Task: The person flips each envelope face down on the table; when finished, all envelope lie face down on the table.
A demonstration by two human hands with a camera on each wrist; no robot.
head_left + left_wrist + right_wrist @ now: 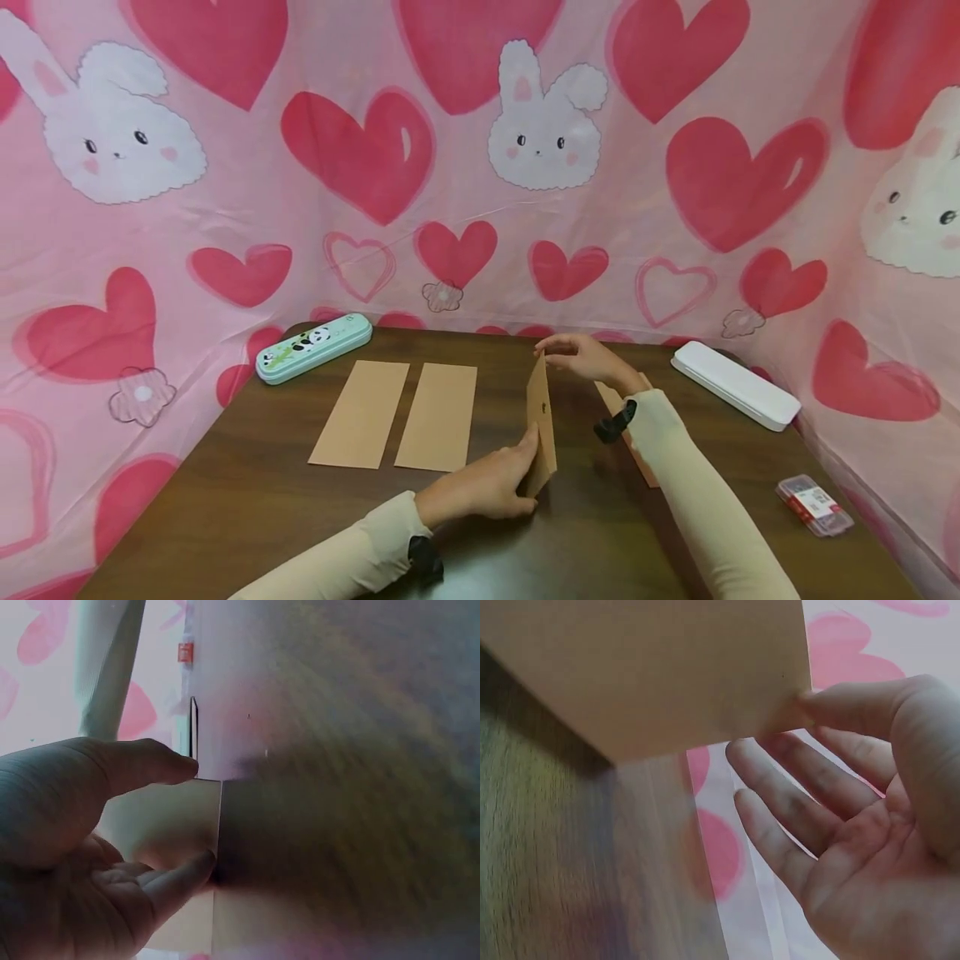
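1. The brown card is held upright, right of the middle of the dark wooden table, its long side running away from the person.
2. On its left, a strip of tabletop is seen before the inner flat card is reached; a narrower gap is left between that one and the outer flat card.
3. On its right, more wood is shown up to the half-hidden card, which is partly covered by the right sleeve.
4. The far corners of the table are taken up by the teal panda case on the left and the white case on the right; near the right edge, a small clear box is placed.
5. Behind the far edge, a pink heart-patterned cloth is hung.
6. The far upper corner of the brown card is pinched by the right hand, the lower fingers being spread.
7. The near lower part is touched by the left hand, thumb and fingertip set apart; whether it is gripped cannot be told.
8. The brown card is thin, matte and straight-edged, with a small dark spot seen on its left face.
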